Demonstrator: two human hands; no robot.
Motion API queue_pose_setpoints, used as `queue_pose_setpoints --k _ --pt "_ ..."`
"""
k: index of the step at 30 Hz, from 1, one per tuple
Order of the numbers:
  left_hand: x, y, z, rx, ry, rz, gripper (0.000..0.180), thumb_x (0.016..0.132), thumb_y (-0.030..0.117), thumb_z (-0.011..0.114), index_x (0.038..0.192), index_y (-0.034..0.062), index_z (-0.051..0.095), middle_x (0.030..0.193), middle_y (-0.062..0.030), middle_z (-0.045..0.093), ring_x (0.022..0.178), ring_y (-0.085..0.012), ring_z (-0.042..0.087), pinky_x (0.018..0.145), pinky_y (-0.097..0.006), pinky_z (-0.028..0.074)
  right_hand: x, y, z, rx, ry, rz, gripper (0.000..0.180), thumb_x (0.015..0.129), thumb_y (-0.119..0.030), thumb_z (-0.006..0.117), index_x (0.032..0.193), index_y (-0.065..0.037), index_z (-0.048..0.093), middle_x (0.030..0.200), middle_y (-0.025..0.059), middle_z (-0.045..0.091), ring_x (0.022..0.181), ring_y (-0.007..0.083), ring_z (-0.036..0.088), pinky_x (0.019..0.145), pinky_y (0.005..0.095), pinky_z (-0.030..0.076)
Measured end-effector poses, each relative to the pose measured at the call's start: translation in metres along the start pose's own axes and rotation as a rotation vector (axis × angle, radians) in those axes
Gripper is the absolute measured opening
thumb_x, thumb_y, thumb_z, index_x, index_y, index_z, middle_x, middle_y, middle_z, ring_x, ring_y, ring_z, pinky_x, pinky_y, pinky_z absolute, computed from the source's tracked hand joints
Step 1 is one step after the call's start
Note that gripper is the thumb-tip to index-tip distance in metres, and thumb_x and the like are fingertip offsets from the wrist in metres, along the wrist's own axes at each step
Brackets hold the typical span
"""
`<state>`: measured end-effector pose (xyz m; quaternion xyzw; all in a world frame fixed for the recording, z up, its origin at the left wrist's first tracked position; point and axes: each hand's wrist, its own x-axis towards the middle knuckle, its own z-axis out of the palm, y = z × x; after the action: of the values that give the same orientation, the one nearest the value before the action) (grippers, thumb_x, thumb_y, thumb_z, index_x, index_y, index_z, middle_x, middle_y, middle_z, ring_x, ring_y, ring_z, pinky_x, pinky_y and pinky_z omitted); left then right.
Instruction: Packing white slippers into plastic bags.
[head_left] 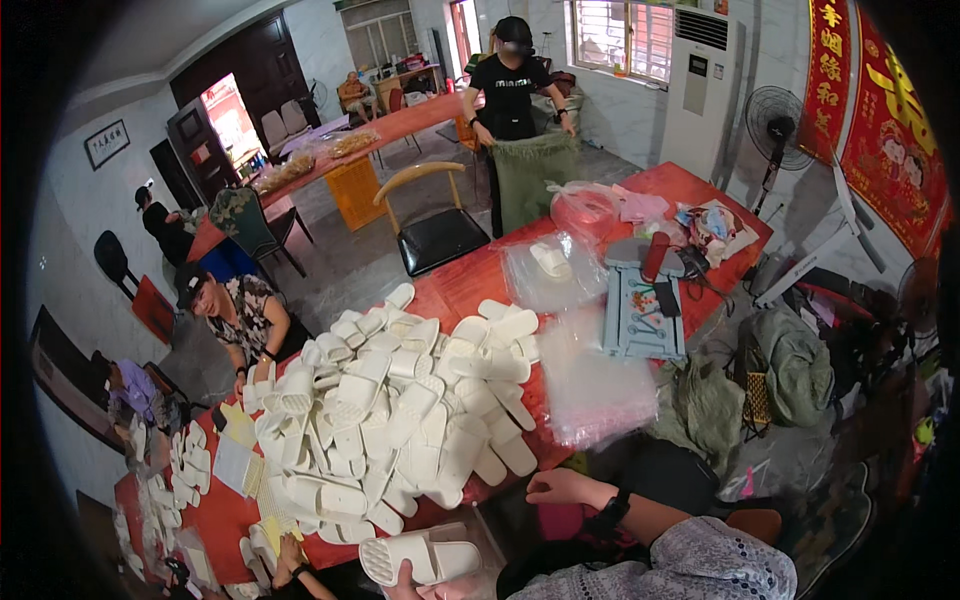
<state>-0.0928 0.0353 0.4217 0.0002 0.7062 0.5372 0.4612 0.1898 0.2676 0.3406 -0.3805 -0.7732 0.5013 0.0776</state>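
Observation:
My left hand (404,582) shows at the lower edge, thumb over the side of a white slipper (408,558). A clear plastic bag (489,580) lies around or against the slipper's right part; I cannot tell how far the slipper is inside. My right hand (565,487), with a black band on the wrist, hovers past the table's near edge, apart from the slipper. Its fingers are loosely bent and nothing shows in them. Ahead of both hands spreads a large heap of white slippers (390,400). A stack of clear bags (597,385) lies right of the heap.
On the red table (450,297) are a blue-grey tray (635,325) and a bagged slipper (551,262). Another person's hand (290,556) works at left. People sit along the left side; one stands opposite with a green sack (537,182). Sacks (790,365) lie at right.

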Motion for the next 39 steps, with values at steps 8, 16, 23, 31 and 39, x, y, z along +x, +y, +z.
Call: queue_pose_setpoints --k 8,16,23,31,39 --pt "0.075 0.004 0.123 -0.027 -0.096 0.172 0.042 0.083 0.011 0.065 0.119 -0.0079 0.054 0.112 -0.0125 0.06 0.105 -0.0224 0.054 0.091 -0.036 0.043 0.064 0.066 -0.079 0.006 -0.107 -0.002 0.06 0.085 -0.053 0.06 0.11 0.001 0.059 0.109 0.0164 0.063 0.093 0.0303 0.063 0.082 0.0375 0.05" --pt "0.141 0.03 0.353 -0.11 -0.521 0.039 0.062 0.076 0.023 0.062 0.129 -0.0036 0.047 0.119 -0.0163 0.059 0.11 -0.0304 0.057 0.093 -0.039 0.046 0.1 0.182 -0.193 0.344 0.03 0.348 0.077 0.084 -0.049 0.066 0.137 0.001 0.041 0.133 0.0251 0.047 0.124 0.0307 0.045 0.103 0.0348 0.038" --pt "0.201 0.01 0.479 -0.149 -0.691 -0.254 0.057 0.081 0.013 0.058 0.132 -0.005 0.041 0.125 -0.0163 0.054 0.115 -0.0285 0.054 0.097 -0.04 0.043 0.11 0.279 -0.255 0.837 -0.05 0.345 0.065 0.086 -0.029 0.068 0.139 -0.003 0.04 0.129 0.0073 0.053 0.118 0.0162 0.049 0.102 0.0316 0.037" --pt "0.247 -0.073 0.485 -0.108 -0.639 0.006 0.048 0.096 0.027 0.048 0.131 -0.0048 0.044 0.125 -0.0142 0.056 0.115 -0.0257 0.054 0.097 -0.036 0.043 0.104 0.341 -0.2 1.139 0.128 0.333 0.037 0.091 -0.015 0.056 0.126 -0.005 0.052 0.103 0.0029 0.06 0.089 0.0104 0.059 0.078 0.0275 0.048" --pt "0.23 -0.161 0.466 -0.444 -0.633 -0.055 0.049 0.097 0.032 0.05 0.134 0.001 0.043 0.129 -0.0099 0.054 0.117 -0.0221 0.053 0.098 -0.036 0.043 0.089 0.377 -0.152 0.705 0.207 0.276 0.048 0.092 -0.031 0.06 0.127 0.001 0.049 0.112 0.0101 0.059 0.098 0.0179 0.06 0.081 0.0311 0.05"
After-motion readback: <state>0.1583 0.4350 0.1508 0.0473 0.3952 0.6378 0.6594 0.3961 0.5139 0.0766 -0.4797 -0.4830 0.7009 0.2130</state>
